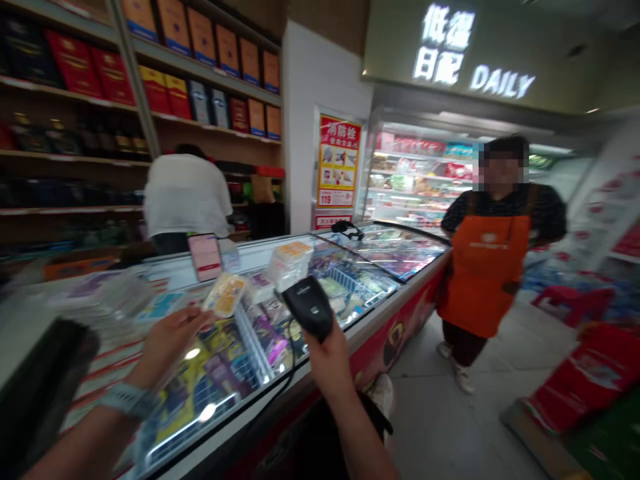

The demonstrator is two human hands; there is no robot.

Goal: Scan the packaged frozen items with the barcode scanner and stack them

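Observation:
My left hand (173, 340), with a watch on its wrist, pinches the near edge of a clear food pack (225, 295) with yellow contents, above the glass-topped freezer. My right hand (327, 357) is wrapped round a black handheld scanner (309, 308), its cable hanging down to the left. Behind the scanner stands a stack of clear packs (290, 261) on the freezer glass. A phone (205, 257) with a lit pinkish screen stands upright beyond the held pack. More stacked clear packs (107, 300) lie to the left.
The chest freezer (385, 343) runs away to the right. A person in an orange apron (487, 273) stands beyond its right side. Another person in white (187, 193) faces the shelves at the back left. Dark object (45, 373) at left; red boxes (590, 373) at right.

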